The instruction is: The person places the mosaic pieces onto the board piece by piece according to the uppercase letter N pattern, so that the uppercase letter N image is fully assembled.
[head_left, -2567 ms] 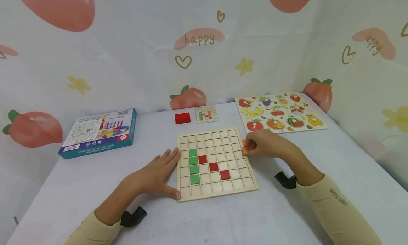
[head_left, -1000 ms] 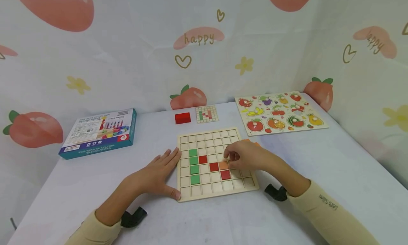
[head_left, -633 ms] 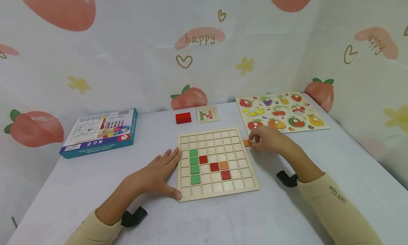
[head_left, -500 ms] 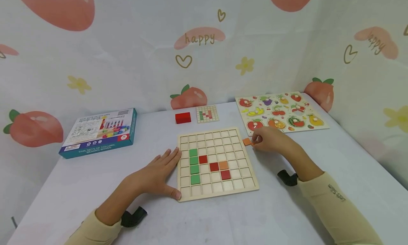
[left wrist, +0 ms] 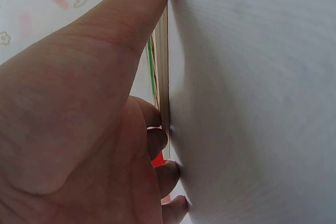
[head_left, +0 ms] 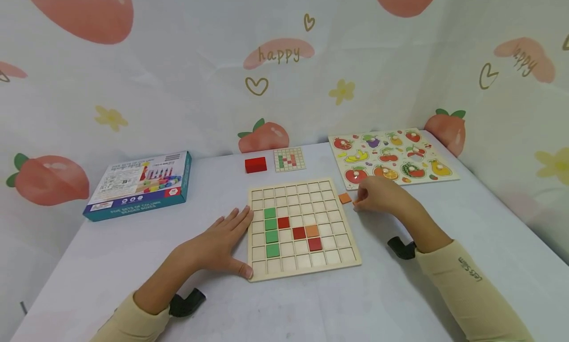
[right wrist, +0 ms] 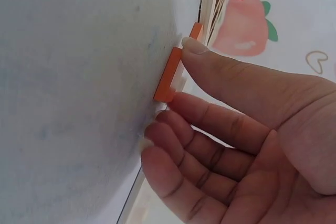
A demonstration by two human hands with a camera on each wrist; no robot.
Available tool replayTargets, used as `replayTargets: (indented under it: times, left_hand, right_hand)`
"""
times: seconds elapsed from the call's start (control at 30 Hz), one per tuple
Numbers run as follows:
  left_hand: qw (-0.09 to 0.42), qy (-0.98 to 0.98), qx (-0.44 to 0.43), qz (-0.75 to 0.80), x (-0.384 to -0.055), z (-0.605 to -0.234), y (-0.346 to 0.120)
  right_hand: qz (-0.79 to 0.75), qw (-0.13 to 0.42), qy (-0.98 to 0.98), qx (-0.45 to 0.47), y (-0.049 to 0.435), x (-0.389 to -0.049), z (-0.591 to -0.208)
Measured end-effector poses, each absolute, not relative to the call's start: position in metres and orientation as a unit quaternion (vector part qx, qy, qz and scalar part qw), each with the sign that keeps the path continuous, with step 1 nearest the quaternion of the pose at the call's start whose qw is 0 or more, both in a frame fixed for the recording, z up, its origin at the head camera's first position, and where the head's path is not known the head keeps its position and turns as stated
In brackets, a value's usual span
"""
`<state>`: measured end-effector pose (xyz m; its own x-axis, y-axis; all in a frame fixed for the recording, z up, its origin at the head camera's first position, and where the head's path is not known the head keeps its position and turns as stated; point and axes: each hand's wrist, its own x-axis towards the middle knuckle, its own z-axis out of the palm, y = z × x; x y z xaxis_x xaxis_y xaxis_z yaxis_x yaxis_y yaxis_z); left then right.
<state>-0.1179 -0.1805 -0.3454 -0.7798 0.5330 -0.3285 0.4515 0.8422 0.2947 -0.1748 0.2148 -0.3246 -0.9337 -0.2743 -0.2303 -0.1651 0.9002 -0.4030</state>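
Observation:
Spread flat on the table, my left hand (head_left: 218,248) holds its fingertips and thumb against the left edge of the wooden grid board (head_left: 306,272). To the right of the board, my right hand (head_left: 380,196) pinches an orange tile (right wrist: 167,77) by its edges between thumb and index finger, its other fingers curled loosely; the head view mostly hides this tile. A second orange tile (head_left: 345,198) lies beside the board's right edge. In the grid sit a column of green tiles (head_left: 271,224), a diagonal of red tiles (head_left: 299,233) and one orange tile (head_left: 312,231).
Behind the board are a red block (head_left: 255,165) and a small pattern card (head_left: 289,159) with a coloured grid. A fruit puzzle board (head_left: 393,156) lies at the back right, close to my right hand. At the back left rests a flat toy box (head_left: 138,184).
My right hand moved left over the grid, where an orange tile now sits beside a red one, then returned right to the loose orange tiles. The left hand has stayed still.

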Motion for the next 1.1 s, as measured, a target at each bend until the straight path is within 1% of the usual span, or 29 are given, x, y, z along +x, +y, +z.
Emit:
replayTargets:
  times: [0.13, 0.33, 0.8, 1.1]
  left_hand:
    - [0.202, 0.939, 0.264, 0.093, -0.118, -0.346, -0.180]
    - [0.200, 0.938, 0.266, 0.094, -0.118, -0.346, -0.180]
    - [0.201, 0.937, 0.269, 0.095, -0.118, -0.343, -0.180]
    - [0.203, 0.937, 0.265, 0.100, -0.118, -0.345, -0.180]
  right_hand:
    - [-0.187, 0.148, 0.965, -0.107, 0.215, -0.175, -0.322]
    - [-0.199, 0.141, 0.960, -0.136, 0.215, -0.174, -0.318]
    - [-0.285, 0.126, 0.939, -0.147, 0.213, -0.174, -0.321]
    - [-0.307, 0.150, 0.927, -0.155, 0.199, -0.176, -0.320]
